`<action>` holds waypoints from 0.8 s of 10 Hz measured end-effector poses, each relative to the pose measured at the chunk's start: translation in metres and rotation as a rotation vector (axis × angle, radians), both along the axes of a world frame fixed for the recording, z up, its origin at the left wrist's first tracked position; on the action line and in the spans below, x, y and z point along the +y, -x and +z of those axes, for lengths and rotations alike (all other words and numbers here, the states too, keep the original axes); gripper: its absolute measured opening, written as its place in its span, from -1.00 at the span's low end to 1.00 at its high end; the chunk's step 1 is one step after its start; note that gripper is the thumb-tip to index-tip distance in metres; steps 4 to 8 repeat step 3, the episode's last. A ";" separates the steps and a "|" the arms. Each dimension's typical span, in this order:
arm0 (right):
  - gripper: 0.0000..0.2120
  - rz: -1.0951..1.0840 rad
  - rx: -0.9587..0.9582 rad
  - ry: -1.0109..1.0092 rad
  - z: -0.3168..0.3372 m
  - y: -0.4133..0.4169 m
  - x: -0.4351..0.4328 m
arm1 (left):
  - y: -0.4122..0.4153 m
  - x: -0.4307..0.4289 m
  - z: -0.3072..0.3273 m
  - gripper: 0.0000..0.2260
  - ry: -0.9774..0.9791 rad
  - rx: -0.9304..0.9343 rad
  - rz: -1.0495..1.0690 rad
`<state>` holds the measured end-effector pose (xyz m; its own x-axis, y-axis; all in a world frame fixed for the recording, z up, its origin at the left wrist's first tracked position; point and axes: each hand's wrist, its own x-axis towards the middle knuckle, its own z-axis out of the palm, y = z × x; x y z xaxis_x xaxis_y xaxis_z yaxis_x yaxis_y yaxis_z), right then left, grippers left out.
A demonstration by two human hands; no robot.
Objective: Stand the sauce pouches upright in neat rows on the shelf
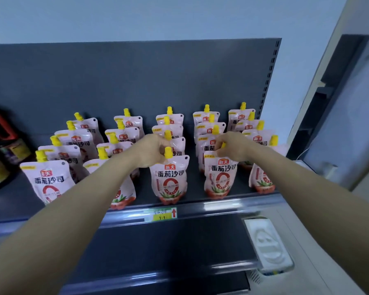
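From the head view, the pouches (73, 143) stand upright on the shelf (195, 188) in five files running front to back. The two being handled are at the front edge.

The likely slip is a topple. Both are soft and held only at the top, so a sideways tug or a quick release could tip one off the front lip or back into its file. The left files already lean a little and look easy to knock with a forearm. The bottles (2, 145) at far left stand well apart from the work.

Both arms reach straight forward, roughly level. The left hand (156, 151) has its fingers curled and pinches the top of the centre pouch (170, 179), just left of its yellow cap. The right hand (231, 147) is closed round the cap of the fourth pouch (219, 177), knuckles up.
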<state>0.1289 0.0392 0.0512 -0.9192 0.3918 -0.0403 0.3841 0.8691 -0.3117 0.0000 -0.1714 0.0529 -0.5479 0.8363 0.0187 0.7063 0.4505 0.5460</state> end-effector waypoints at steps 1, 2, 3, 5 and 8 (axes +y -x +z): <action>-0.87 -0.057 0.019 0.008 -0.003 -0.002 -0.004 | 0.003 -0.001 -0.004 -0.68 -0.004 0.021 -0.022; -0.69 -0.068 0.023 -0.024 -0.002 -0.005 -0.008 | 0.004 -0.001 -0.004 -0.84 0.053 -0.003 -0.070; -0.59 -0.113 0.163 -0.052 0.007 -0.008 -0.009 | 0.005 0.001 0.003 -0.52 0.095 0.011 -0.044; -0.59 -0.113 0.163 -0.052 0.007 -0.008 -0.009 | 0.005 0.001 0.003 -0.52 0.095 0.011 -0.044; -0.59 -0.113 0.163 -0.052 0.007 -0.008 -0.009 | 0.005 0.001 0.003 -0.52 0.095 0.011 -0.044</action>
